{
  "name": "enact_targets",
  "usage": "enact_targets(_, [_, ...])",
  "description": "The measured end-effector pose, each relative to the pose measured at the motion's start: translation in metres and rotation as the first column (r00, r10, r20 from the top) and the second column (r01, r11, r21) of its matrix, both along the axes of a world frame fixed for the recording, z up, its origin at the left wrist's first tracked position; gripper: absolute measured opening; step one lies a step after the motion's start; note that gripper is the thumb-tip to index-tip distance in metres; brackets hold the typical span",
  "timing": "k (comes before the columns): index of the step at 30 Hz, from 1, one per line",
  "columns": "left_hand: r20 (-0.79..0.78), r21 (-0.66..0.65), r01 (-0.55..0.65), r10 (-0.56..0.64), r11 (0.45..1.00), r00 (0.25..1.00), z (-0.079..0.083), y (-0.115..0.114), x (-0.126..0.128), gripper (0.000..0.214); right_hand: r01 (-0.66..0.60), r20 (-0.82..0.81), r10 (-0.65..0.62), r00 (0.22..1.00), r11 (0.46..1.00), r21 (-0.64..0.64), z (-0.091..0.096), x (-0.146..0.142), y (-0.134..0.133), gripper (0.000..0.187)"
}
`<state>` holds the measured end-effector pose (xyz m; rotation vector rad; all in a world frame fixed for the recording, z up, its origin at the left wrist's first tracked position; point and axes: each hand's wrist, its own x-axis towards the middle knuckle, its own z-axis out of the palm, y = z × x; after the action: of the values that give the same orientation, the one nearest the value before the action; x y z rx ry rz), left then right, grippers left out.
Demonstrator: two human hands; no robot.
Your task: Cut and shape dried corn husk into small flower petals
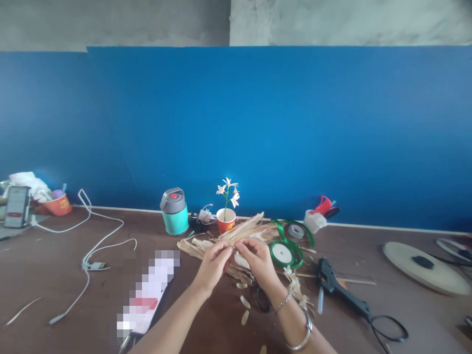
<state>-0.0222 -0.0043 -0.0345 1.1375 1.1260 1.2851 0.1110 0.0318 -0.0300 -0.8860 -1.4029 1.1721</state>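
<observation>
Both my hands meet over a pile of dried corn husks (206,244) on the brown table. My left hand (214,261) and my right hand (258,259) have their fingers pinched together on a small pale husk strip (233,248) held between them. The right wrist wears bracelets. Cut husk petals (245,301) lie below my hands, and black scissors (262,300) sit partly hidden under my right forearm. A red paper cup (225,221) behind the pile holds a finished husk flower (228,189) on a green stem.
Green ribbon spools (285,253) and a tape roll (295,230) lie right of the husks. A black glue gun (341,290) with its cord lies further right, near a round board (424,268). A teal flask (174,212), white cables (96,246) and a phone (16,206) are at left.
</observation>
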Motion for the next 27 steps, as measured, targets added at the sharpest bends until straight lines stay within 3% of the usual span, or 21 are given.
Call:
enact_targets(11, [0.023, 0.006, 0.005, -0.005, 1.000, 1.000, -0.0021, 0.0007, 0.0009, 0.023, -0.062, -0.114, 0.049, 0.992, 0.992, -0.113, 0.0023, -0.0009, -0.0005, 0.023])
enact_targets(21, [0.045, 0.037, 0.009, -0.010, 0.999, 0.999, -0.0048, 0.0018, 0.0004, 0.024, -0.094, -0.150, 0.076, 0.986, 0.989, -0.117, 0.0052, -0.0005, -0.0014, 0.014])
enact_targets(27, [-0.042, 0.068, 0.000, 0.003, 0.998, 0.999, -0.0096, 0.0028, -0.0006, 0.027, -0.080, -0.211, 0.039, 0.977, 0.979, -0.188, 0.0002, -0.0011, -0.0004, 0.011])
